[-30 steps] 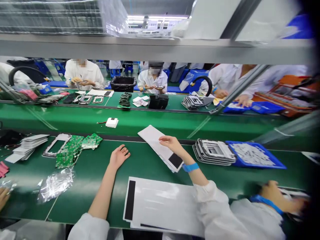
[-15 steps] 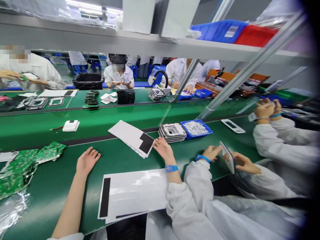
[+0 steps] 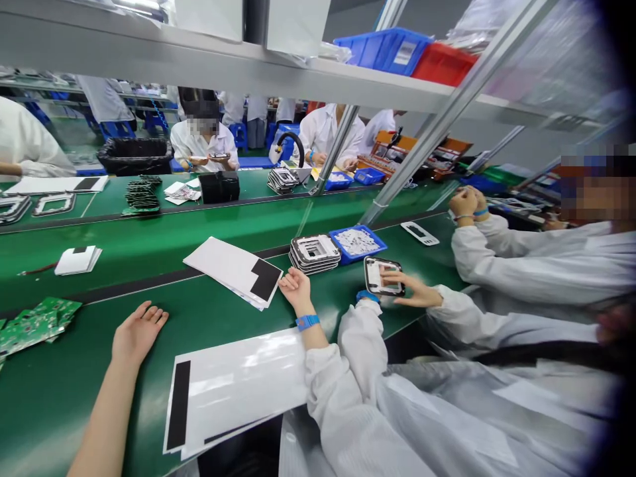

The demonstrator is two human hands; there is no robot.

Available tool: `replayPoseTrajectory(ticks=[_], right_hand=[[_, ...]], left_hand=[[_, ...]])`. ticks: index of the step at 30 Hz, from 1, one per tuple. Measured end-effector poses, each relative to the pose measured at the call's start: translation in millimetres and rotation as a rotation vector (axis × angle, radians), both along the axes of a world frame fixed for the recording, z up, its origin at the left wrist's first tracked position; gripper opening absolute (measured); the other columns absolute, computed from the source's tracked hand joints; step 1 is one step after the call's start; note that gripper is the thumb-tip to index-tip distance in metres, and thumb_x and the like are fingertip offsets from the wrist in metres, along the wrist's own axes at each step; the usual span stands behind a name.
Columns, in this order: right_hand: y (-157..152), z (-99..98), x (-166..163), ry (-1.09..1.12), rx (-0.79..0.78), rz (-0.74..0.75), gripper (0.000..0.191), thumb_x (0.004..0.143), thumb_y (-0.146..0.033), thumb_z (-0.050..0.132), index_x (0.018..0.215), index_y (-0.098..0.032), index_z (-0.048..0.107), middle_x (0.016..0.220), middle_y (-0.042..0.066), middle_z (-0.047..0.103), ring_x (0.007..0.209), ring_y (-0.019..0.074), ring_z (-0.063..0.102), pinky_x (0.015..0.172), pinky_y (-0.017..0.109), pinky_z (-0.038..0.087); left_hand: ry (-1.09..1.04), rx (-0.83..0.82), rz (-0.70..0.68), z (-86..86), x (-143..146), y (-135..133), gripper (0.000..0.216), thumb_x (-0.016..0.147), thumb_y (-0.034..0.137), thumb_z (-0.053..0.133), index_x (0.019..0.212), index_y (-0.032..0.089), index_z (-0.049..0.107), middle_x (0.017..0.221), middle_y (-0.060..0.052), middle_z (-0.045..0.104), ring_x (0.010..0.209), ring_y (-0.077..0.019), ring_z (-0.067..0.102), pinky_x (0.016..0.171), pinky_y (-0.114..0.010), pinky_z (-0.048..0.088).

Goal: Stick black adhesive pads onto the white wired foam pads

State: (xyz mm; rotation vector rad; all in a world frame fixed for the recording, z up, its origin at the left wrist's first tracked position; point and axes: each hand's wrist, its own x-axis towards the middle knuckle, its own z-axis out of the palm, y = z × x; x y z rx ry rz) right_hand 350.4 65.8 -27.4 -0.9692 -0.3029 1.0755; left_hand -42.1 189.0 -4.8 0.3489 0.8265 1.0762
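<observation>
My left hand (image 3: pixel 136 334) rests palm up on the green bench, fingers loosely stretched out, holding nothing. My right hand (image 3: pixel 297 291), with a blue wristband, lies at the right corner of a smaller stack of white sheets with a black patch (image 3: pixel 223 268). Its fingers are slightly curled and apart, with nothing visible in them; whether they touch the sheets I cannot tell. Larger glossy white sheets with a black strip (image 3: pixel 238 384) lie between my forearms at the bench edge. Just beyond my right hand is a stack of white and dark frames (image 3: pixel 315 254).
A blue tray of small white pieces (image 3: pixel 358 242) stands beside the frames. Green circuit boards (image 3: pixel 40 328) lie at left. Close on my right, a co-worker's hand (image 3: pixel 417 291) works on a frame (image 3: pixel 382 275). A metal post (image 3: pixel 422 126) and a shelf (image 3: pixel 248 69) cross above.
The view has turned to the right, so things appear further left. My hands stay in nearly the same places. The co-worker at right has turned the frame to face upward.
</observation>
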Motion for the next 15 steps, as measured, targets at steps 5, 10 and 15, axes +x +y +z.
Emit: replayPoseTrajectory(ticks=[5, 10, 15], right_hand=[[0.9, -1.7, 1.0, 0.113, 0.054, -0.002, 0.027, 0.094, -0.034, 0.057, 0.114, -0.016, 0.059, 0.109, 0.007, 0.063, 0.086, 0.0167, 0.064, 0.073, 0.034, 0.056], [1.7, -4.5, 2.6, 0.194, 0.100, -0.008, 0.026, 0.094, -0.033, 0.057, 0.114, -0.016, 0.059, 0.108, 0.007, 0.063, 0.085, 0.0162, 0.064, 0.072, 0.033, 0.056], [2.9, -5.1, 3.4, 0.192, 0.102, -0.014, 0.026, 0.094, -0.033, 0.057, 0.114, -0.016, 0.059, 0.109, 0.007, 0.063, 0.085, 0.0163, 0.064, 0.072, 0.033, 0.056]], left_hand=[[-0.011, 0.032, -0.036, 6.0, 0.8, -5.1, 0.011, 0.074, 0.011, 0.053, 0.065, 0.016, 0.054, 0.069, -0.003, 0.051, 0.071, -0.0151, 0.054, 0.077, -0.035, 0.053], [-0.031, 0.089, -0.100, 9.3, 4.5, -11.9, 0.035, 0.070, 0.020, 0.059, 0.049, 0.019, 0.030, 0.065, -0.002, 0.042, 0.068, -0.0154, 0.050, 0.075, -0.035, 0.053], [0.003, 0.137, -0.116, 6.6, 7.1, -13.2, 0.041, 0.067, 0.021, 0.060, 0.052, 0.018, 0.022, 0.067, 0.000, 0.039, 0.068, -0.0134, 0.047, 0.075, -0.033, 0.053]])
